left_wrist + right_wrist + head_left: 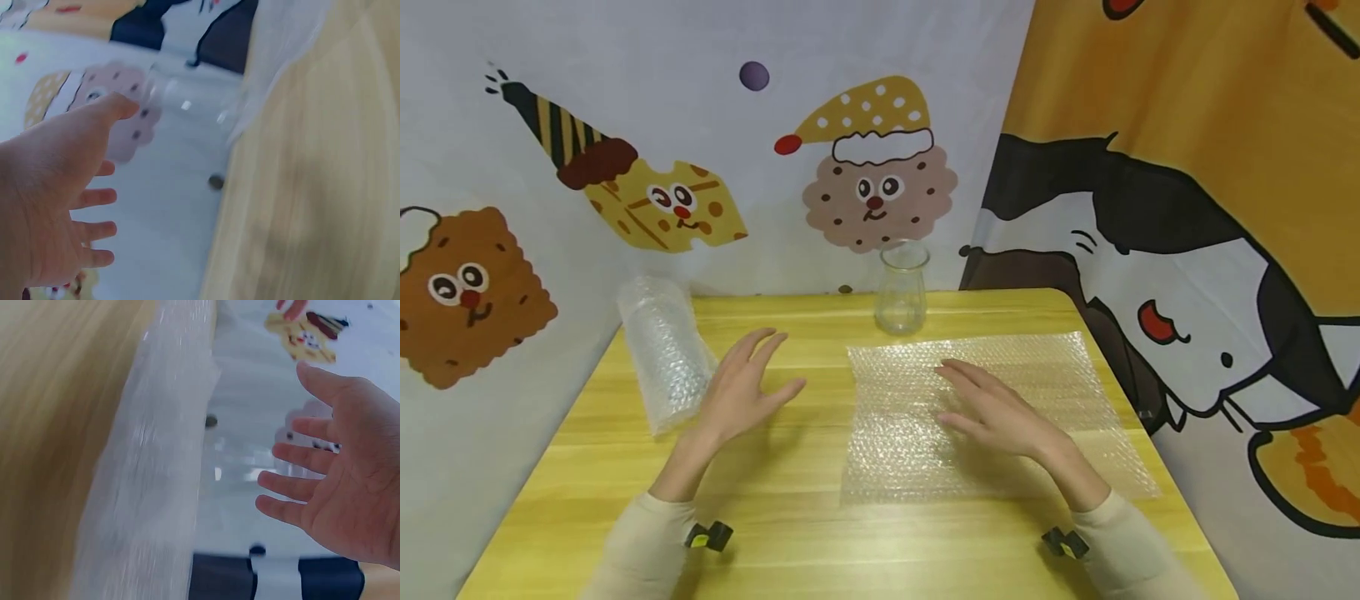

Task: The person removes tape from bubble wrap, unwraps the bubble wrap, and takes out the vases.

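Note:
A sheet of bubble wrap (895,450) lies flat on the right half of the wooden table. Above it hovers my right hand (1000,414), fingers extended and holding nothing. My left hand (739,396) is raised over the table just right of a rolled-up length of bubble wrap (662,354); its fingers are spread and it grips nothing. Behind the sheet stands an upright clear glass vase (901,296) with a flared rim. In the left wrist view the vase (194,100) shows beyond the left thumb. The right wrist view has the sheet (150,462) beside the open right palm (356,494).
The yellow wood-grain table (790,533) ends at a cloth backdrop (820,50) printed with cartoon biscuits and cheese. Another printed cloth (1195,292) hangs along the right side. The vase stands near the table's back edge.

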A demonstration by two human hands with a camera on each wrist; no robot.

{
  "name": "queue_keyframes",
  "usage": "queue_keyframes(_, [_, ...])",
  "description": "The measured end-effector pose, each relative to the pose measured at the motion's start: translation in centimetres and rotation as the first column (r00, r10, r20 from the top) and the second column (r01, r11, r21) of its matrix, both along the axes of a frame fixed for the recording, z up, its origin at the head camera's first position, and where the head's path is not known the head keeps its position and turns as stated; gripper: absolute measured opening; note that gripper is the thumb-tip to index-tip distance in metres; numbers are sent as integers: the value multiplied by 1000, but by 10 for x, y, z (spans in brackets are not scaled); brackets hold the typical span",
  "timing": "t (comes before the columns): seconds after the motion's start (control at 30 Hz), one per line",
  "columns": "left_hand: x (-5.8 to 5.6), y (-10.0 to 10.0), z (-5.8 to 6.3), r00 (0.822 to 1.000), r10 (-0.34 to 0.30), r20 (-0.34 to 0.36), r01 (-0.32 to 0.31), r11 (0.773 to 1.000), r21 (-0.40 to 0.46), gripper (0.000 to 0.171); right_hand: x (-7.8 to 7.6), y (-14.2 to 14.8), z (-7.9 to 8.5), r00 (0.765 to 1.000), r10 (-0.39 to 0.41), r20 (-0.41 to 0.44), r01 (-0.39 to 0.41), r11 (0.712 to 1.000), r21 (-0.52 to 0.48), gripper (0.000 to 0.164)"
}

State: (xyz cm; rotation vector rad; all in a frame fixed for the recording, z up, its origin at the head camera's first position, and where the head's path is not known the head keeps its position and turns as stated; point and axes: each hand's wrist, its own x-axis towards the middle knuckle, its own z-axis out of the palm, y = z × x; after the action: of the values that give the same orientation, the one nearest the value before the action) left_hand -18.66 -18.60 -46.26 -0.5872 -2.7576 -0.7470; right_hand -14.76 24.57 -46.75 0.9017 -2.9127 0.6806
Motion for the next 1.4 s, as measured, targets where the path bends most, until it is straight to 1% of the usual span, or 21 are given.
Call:
queue_keyframes(0.2, [-3, -47, 9, 992, 117, -41, -114, 990, 81, 76, -16, -44, 2, 997, 80, 14, -80, 997, -9, 79])
queue_keyframes(0.27, [-5, -63, 9, 986, 162, -40, -157, 982, 109, 76, -22, -60, 3, 995, 99, 26, -99, 995, -2, 80])
queue_keyframes(0.33, [-6, -78, 8, 976, 216, -24, -211, 968, 135, 77, -27, -76, 3, 992, 123, 30, -123, 992, -2, 81])
queue_keyframes(0.43, [-7, -100, 3, 955, 297, 13, -294, 939, 176, 79, -35, -100, 0, 985, 167, 32, -167, 986, -11, 81])
queue_keyframes(0.5, [-8, -112, -3, 943, 331, 33, -331, 922, 200, 81, -39, -116, -3, 980, 196, 41, -195, 980, -26, 81])
queue_keyframes(0.63, [-10, -131, -15, 927, 365, 87, -375, 895, 242, 84, -46, -146, -8, 969, 230, 96, -225, 973, -55, 82])
queue_keyframes(0.77, [-13, -143, -22, 898, 407, 164, -438, 855, 278, 90, -54, -172, -14, 955, 269, 126, -259, 962, -92, 81])
queue_keyframes(0.87, [-14, -151, -25, 868, 424, 260, -491, 816, 306, 97, -61, -191, -17, 947, 293, 134, -279, 954, -113, 80])
queue_keyframes(0.9, [-14, -154, -25, 854, 424, 301, -508, 803, 312, 100, -63, -198, -18, 944, 301, 137, -286, 951, -120, 79])
queue_keyframes(0.93, [-15, -156, -25, 841, 418, 344, -522, 794, 312, 102, -64, -204, -18, 940, 308, 146, -291, 948, -130, 79])
queue_keyframes(1.0, [-16, -160, -24, 807, 405, 429, -550, 781, 296, 106, -66, -216, -19, 933, 319, 163, -298, 944, -145, 79])
queue_keyframes(1.13, [-20, -166, -21, 737, 373, 563, -584, 771, 254, 115, -70, -242, -19, 922, 334, 196, -298, 936, -189, 78])
queue_keyframes(1.2, [-22, -167, -19, 705, 357, 612, -599, 762, 245, 119, -73, -253, -19, 921, 329, 208, -286, 935, -210, 77])
queue_keyframes(1.27, [-25, -167, -19, 678, 344, 650, -615, 750, 244, 121, -77, -264, -20, 919, 326, 222, -276, 933, -232, 76])
queue_keyframes(1.3, [-27, -167, -19, 667, 339, 664, -622, 744, 245, 122, -79, -269, -20, 917, 325, 232, -269, 932, -242, 76])
queue_keyframes(1.4, [-31, -169, -22, 642, 330, 692, -641, 726, 249, 122, -86, -284, -23, 912, 308, 271, -240, 936, -257, 76])
